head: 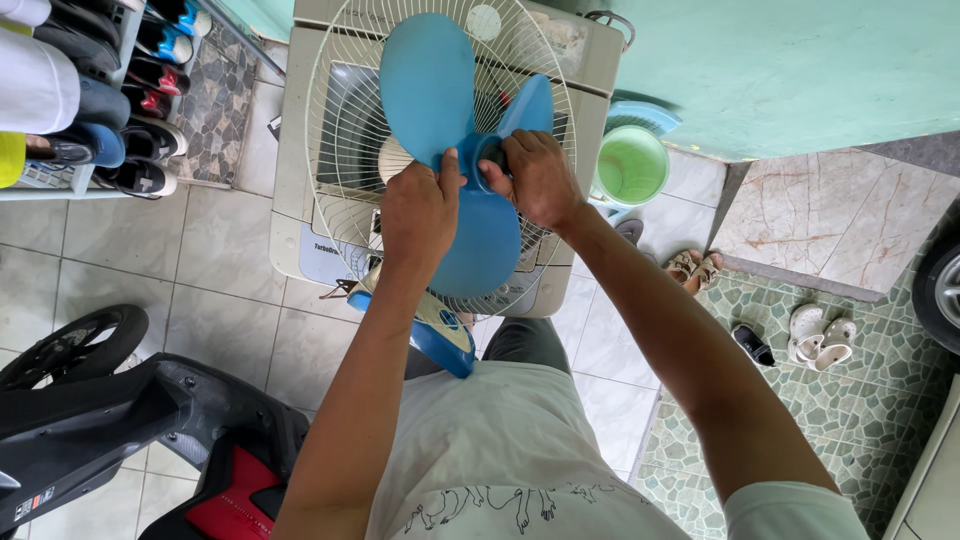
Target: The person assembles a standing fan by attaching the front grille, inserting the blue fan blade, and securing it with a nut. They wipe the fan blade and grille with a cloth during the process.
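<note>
An electric fan lies with its white wire rear guard [340,120] facing up, and its blue three-bladed propeller [428,80] sits over the hub. My left hand [418,215] grips the lower part of the propeller near the hub. My right hand [535,178] is closed around the dark hub cap at the centre of the blades. The fan's blue and white base [440,335] sticks out below, close to my body.
The fan rests over a white top-loading washing machine [290,180]. A green bucket [632,165] stands to its right. A shoe rack [110,90] fills the upper left. A black and red scooter [120,430] is at lower left. Sandals [818,335] lie on the tiled floor at right.
</note>
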